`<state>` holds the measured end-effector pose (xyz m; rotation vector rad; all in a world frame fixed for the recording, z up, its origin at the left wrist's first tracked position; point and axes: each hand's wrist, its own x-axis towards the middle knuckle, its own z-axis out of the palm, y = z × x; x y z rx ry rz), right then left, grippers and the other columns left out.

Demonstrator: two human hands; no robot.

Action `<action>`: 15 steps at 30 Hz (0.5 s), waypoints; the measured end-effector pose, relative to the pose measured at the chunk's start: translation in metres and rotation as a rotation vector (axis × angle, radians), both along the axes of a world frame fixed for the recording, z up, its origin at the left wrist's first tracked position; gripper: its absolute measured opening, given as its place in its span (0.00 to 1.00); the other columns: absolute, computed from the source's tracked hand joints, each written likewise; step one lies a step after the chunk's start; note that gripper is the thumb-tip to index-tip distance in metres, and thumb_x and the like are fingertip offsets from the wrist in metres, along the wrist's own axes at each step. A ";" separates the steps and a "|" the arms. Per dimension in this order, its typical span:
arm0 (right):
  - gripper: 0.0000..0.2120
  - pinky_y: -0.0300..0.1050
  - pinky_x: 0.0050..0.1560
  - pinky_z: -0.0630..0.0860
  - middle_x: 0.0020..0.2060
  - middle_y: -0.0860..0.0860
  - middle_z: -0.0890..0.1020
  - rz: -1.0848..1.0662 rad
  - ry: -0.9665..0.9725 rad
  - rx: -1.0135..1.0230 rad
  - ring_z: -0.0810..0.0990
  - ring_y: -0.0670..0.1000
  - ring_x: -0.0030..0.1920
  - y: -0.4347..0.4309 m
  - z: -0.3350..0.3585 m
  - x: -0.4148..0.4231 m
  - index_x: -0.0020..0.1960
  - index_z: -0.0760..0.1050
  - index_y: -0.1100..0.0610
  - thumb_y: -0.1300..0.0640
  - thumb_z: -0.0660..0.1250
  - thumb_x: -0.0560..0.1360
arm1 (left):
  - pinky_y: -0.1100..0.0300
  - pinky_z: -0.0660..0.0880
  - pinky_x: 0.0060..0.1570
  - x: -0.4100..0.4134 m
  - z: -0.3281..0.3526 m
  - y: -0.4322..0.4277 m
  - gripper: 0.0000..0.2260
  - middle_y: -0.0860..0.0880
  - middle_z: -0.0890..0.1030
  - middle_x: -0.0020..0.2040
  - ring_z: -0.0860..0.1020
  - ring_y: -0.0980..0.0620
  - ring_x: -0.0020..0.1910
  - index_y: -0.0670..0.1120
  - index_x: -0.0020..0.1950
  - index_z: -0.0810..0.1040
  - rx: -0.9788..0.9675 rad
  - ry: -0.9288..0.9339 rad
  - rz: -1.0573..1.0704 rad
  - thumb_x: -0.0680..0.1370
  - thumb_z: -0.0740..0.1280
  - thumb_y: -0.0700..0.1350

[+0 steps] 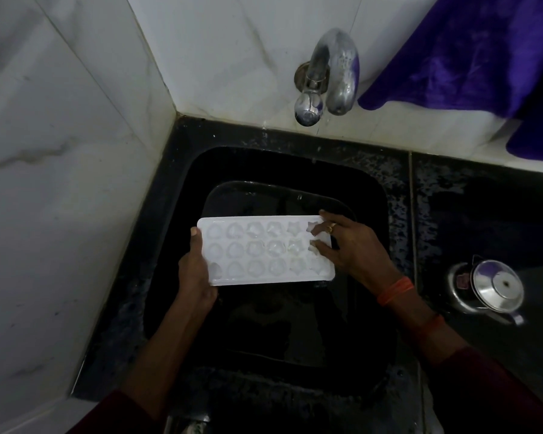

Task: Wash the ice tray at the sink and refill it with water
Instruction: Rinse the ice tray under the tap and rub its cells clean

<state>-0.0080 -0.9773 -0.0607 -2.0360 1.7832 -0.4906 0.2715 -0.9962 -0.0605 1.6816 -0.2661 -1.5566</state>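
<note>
Over the black sink (264,164), nearest me, two dark-sleeved arms reach in. The left hand (195,277) grips the left end of a white ice tray (264,252), thumb on its top edge and fingers curled beneath. The right hand (351,245), with a ring and an orange wrist thread (395,291), lays spread, fairly straight fingers on the tray's right end. The tray is held roughly level above the basin, cavities up. To the right, a lidded steel pot (496,288) stands on the black table (483,220). Beyond, a chrome tap (336,70) juts from the tiled wall (60,151), with a purple cloth (467,57) beside it.
</note>
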 end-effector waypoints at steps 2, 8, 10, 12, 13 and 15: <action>0.14 0.53 0.55 0.83 0.64 0.55 0.82 -0.010 -0.010 -0.009 0.85 0.56 0.56 0.001 0.000 -0.001 0.52 0.84 0.56 0.53 0.81 0.69 | 0.49 0.82 0.46 0.000 0.000 0.000 0.25 0.44 0.87 0.55 0.86 0.44 0.52 0.45 0.60 0.82 -0.001 0.009 -0.002 0.81 0.60 0.64; 0.17 0.56 0.67 0.73 0.67 0.62 0.77 0.025 0.057 0.077 0.77 0.63 0.64 -0.003 -0.001 -0.006 0.57 0.84 0.56 0.51 0.77 0.72 | 0.48 0.82 0.47 -0.001 0.001 0.001 0.25 0.44 0.87 0.55 0.86 0.43 0.53 0.45 0.60 0.82 0.004 0.015 0.010 0.82 0.60 0.64; 0.18 0.57 0.64 0.74 0.65 0.63 0.77 0.049 0.072 0.078 0.77 0.65 0.61 -0.003 -0.002 -0.005 0.58 0.84 0.56 0.49 0.75 0.72 | 0.48 0.82 0.47 -0.001 0.001 0.002 0.25 0.44 0.87 0.55 0.86 0.43 0.52 0.45 0.59 0.83 0.005 0.016 0.000 0.82 0.60 0.64; 0.20 0.57 0.61 0.76 0.62 0.62 0.78 0.063 0.089 0.087 0.78 0.64 0.58 -0.003 0.002 -0.003 0.59 0.84 0.57 0.47 0.71 0.72 | 0.48 0.82 0.47 -0.001 0.001 0.003 0.24 0.44 0.87 0.54 0.86 0.43 0.52 0.46 0.58 0.83 0.001 0.007 -0.007 0.82 0.60 0.64; 0.21 0.56 0.60 0.76 0.61 0.60 0.77 0.060 0.088 0.086 0.78 0.62 0.57 -0.003 0.004 -0.001 0.59 0.83 0.57 0.46 0.70 0.72 | 0.49 0.82 0.45 -0.001 0.002 0.003 0.24 0.44 0.87 0.53 0.86 0.44 0.50 0.46 0.57 0.83 0.002 0.006 -0.005 0.82 0.60 0.64; 0.19 0.52 0.61 0.75 0.61 0.58 0.78 0.046 0.060 0.062 0.78 0.59 0.59 -0.002 0.008 0.000 0.59 0.83 0.55 0.47 0.71 0.73 | 0.51 0.82 0.41 0.000 0.002 0.004 0.24 0.45 0.88 0.51 0.87 0.45 0.47 0.46 0.56 0.83 0.002 0.010 -0.001 0.82 0.60 0.64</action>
